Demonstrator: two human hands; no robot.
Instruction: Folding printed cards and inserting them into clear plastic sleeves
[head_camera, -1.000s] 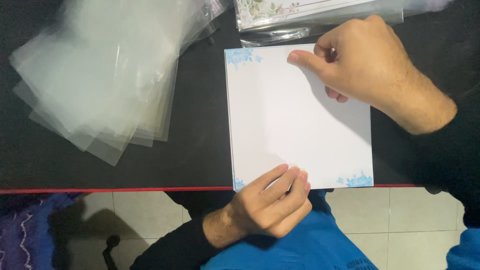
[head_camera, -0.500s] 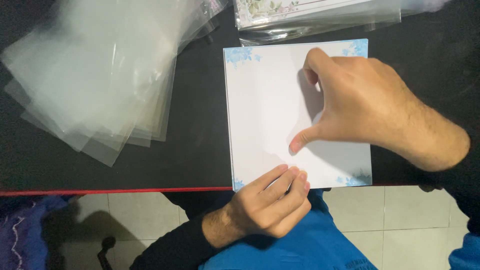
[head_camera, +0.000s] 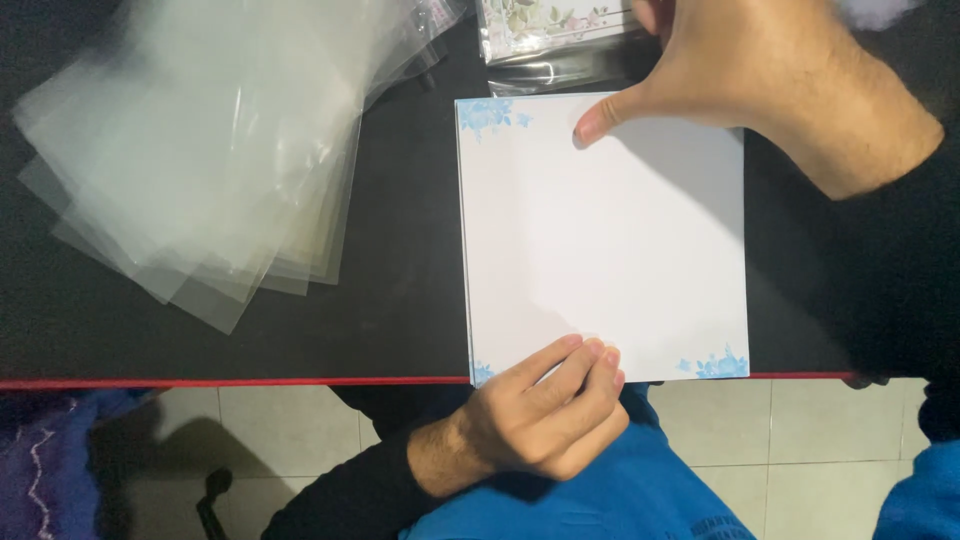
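right hand (head_camera: 770, 75) moved up | white sheet (head_camera: 610, 240) (blue-flowered corners) | clear sleeves (head_camera: 200, 150) left

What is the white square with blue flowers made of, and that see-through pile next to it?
The white square looks like matte paper or thin card: flat, unshiny, with what seem stacked sheet edges on its left side. The see-through pile looks like thin glossy plastic sleeves, clear with soft glare.

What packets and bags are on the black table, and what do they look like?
Clear plastic packet holding flower-printed sheets: top edge, beside the right hand; shiny, rectangular, green and pink print.
Fanned pile of empty clear plastic sleeves: left side; see-through, squarish.
White square paper stack with blue flower corners: middle, unpacked, pinched at its near edge by the left hand.
No screens or signs.
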